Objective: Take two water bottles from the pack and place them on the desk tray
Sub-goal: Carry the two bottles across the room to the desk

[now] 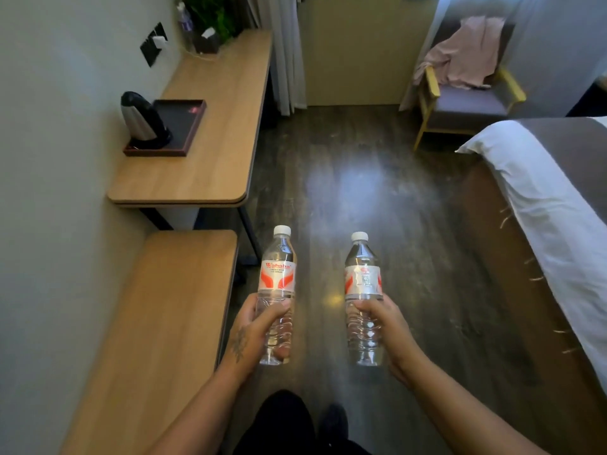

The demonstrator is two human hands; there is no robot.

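My left hand (254,326) grips the lower half of a clear water bottle (277,274) with a white cap and a red-and-white label, held upright. In my right hand (382,323) is a second bottle (363,277) of the same kind, also upright. Both are held over the dark floor in front of me. The dark desk tray (189,126) lies on the wooden desk (210,149) ahead to the left, well beyond both hands. A steel and black kettle (141,119) stands on the tray's near left part. The pack is not in view.
A lower wooden bench (157,339) runs along the wall at my left. A bed (551,198) with white sheets fills the right side. An armchair (466,100) with a pink garment stands at the back, and a plant and a bottle sit at the desk's far end.
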